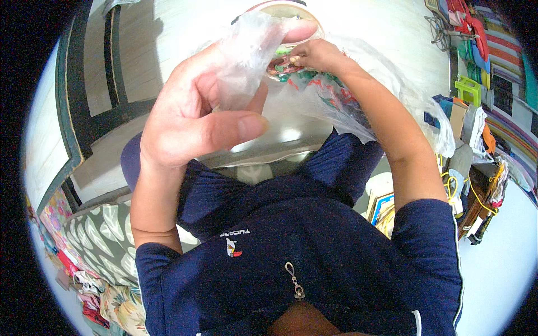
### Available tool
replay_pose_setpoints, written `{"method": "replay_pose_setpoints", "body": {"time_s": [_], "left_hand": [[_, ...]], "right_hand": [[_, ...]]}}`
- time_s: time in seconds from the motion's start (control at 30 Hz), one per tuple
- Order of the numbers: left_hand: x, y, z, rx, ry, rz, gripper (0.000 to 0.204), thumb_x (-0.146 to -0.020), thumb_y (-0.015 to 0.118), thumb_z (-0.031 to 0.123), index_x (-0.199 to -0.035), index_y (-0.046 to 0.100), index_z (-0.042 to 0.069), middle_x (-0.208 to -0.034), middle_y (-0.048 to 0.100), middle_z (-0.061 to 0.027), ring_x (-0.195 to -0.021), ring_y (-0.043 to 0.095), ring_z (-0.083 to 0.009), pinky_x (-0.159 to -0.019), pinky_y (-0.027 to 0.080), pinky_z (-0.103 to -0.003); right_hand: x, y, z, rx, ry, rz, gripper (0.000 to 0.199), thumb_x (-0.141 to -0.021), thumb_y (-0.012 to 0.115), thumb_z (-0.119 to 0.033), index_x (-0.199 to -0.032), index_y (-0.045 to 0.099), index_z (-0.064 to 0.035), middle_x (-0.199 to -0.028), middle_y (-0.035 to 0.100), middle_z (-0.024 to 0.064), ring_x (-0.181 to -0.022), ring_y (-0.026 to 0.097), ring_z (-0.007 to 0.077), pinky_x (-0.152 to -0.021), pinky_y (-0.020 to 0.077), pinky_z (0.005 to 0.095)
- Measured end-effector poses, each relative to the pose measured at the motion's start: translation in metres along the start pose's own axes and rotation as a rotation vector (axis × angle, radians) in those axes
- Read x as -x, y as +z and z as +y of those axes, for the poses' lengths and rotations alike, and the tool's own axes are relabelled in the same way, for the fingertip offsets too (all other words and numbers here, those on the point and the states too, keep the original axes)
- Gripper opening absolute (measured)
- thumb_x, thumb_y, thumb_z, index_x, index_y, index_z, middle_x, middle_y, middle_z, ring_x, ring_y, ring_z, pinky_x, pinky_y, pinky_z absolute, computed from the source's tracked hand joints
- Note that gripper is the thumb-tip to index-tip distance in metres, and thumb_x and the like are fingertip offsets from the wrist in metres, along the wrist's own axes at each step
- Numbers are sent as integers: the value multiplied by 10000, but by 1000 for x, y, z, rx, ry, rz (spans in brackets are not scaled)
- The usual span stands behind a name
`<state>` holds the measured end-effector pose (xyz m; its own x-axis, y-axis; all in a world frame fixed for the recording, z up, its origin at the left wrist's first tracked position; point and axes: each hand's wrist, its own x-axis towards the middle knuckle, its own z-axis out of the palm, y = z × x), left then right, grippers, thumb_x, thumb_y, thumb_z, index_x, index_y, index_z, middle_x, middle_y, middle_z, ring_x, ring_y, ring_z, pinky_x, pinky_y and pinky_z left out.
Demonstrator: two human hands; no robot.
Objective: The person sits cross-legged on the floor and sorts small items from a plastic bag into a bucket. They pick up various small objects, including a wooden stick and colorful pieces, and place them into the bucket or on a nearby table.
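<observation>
My left hand (188, 106) is raised large in front of me, thumb apart from the other fingers. A small clear plastic bag (246, 61) is draped over and between those fingers, hiding part of them. Beyond it, my right hand (322, 55) reaches in with fingertips pinched together at a cluster of small red, brown and green pieces (283, 66); their kind is too small to tell, as is whatever the fingers hold. Beside and under my right forearm spreads a larger crumpled see-through plastic bag (330, 98) with red and green print.
A round, pale container (288, 10) with a dark rim stands at the far edge, partly behind my left hand. My bent legs (213, 193) are close in front. Shelves of mixed goods with a green box (468, 89) line the right. A leaf-patterned cushion (103, 241) lies left.
</observation>
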<state>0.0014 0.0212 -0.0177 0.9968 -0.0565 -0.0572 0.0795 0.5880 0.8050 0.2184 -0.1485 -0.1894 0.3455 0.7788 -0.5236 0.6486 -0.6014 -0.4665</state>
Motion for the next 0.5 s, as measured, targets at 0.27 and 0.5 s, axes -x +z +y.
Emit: {"method": "replay_pose_setpoints", "body": {"time_s": [0.27,0.5], "left_hand": [[-1,5,5,-54,-29,-20,666,-690,609,-19,-1305,354,-30,-672,424,29,-581,379,-56,-517,272,-194],[0,4,6,-46,-46,-24,677,-695,601,-28,-1319,339,-27,-661,411,37,-573,367,-48,-514,264,-189]], "right_hand": [[11,-8,18,-816,172,-256,292,-724,718,-261,-920,546,-131,-768,528,-62,-548,363,23,-446,256,177],[10,-2,19,-605,96,-202,270,-698,733,-224,-818,509,-131,-736,534,-58,-586,419,25,-472,303,175]]}}
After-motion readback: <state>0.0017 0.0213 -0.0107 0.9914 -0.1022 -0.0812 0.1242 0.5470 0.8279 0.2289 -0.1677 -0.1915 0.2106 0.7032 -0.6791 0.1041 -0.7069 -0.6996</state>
